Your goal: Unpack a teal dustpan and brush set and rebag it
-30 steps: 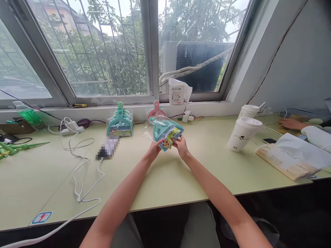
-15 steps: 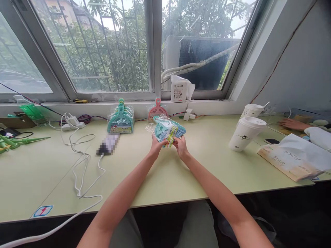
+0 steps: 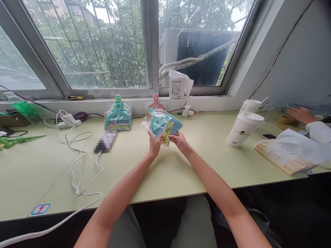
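Note:
A teal dustpan and brush set [image 3: 159,121] in clear plastic wrap is held tilted above the table, in the middle of the view. My left hand [image 3: 154,144] grips its lower left edge. With thumb and fingers my right hand [image 3: 179,140] pinches the yellow-green label card [image 3: 167,132] at the set's front. Just behind stands a pink dustpan set [image 3: 155,102], partly hidden by the held one. To the left is an upright row of wrapped teal dustpan sets [image 3: 118,117], with green and yellow handles showing at the back.
Left of my arms lie a blurred-out phone [image 3: 106,141], white cables [image 3: 80,162] and a power strip [image 3: 68,122]. At right stand white cups [image 3: 241,129] and a tissue pack [image 3: 289,151]. Beyond them another person's hand [image 3: 302,114] rests. A white package [image 3: 177,85] sits on the sill.
The held set is turned so that more of its bristles and label face me. My right fingers have shifted to the label's edge. The whole view has shifted slightly.

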`<state>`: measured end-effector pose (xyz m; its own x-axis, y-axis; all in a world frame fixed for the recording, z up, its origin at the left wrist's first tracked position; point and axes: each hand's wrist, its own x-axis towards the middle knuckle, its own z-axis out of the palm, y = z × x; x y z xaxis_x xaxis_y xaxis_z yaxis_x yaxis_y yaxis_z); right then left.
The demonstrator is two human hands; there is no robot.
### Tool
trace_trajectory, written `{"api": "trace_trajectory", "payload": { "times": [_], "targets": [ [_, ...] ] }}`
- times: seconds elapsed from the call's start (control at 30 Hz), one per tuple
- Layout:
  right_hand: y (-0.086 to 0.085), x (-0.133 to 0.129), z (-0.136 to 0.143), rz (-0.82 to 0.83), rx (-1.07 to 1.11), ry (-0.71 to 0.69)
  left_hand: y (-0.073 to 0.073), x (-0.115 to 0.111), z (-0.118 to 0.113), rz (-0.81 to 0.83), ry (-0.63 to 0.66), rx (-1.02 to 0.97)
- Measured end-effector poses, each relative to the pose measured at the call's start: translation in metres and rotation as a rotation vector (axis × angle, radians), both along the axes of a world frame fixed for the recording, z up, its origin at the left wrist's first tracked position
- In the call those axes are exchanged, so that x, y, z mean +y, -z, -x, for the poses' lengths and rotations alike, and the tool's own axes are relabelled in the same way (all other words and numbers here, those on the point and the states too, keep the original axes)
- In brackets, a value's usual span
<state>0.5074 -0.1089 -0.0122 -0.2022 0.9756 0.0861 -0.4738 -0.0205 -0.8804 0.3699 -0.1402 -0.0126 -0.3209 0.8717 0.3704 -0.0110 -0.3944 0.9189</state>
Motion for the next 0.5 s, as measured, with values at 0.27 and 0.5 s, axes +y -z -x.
{"api": "trace_trajectory", "payload": {
  "times": [0.27, 0.5],
  "targets": [
    [0.003, -0.006, 0.009, 0.136, 0.097, 0.131, 0.003, 0.003, 0.002, -0.051, 0.103, 0.073],
    [0.005, -0.008, 0.011, 0.106, 0.094, 0.048, 0.001, 0.002, 0.004, -0.008, 0.096, -0.058]
  ]
}}
